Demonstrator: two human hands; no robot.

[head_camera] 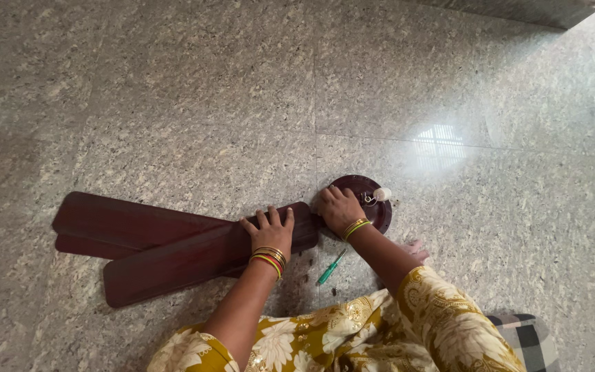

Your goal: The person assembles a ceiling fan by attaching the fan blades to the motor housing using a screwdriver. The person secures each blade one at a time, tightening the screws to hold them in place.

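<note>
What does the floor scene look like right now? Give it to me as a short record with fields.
surface: speckled grey stone floor
left hand: left hand flat on top of the dark red fan blades, fingers spread
right hand: right hand resting on the round dark red fan hub, at its left side
blades: stacked and overlapping, fanning out to the left of the hub
hub detail: small white part on its top
tool: green-handled screwdriver lying on the floor between the forearms, untouched
lower right: checked cloth
</note>
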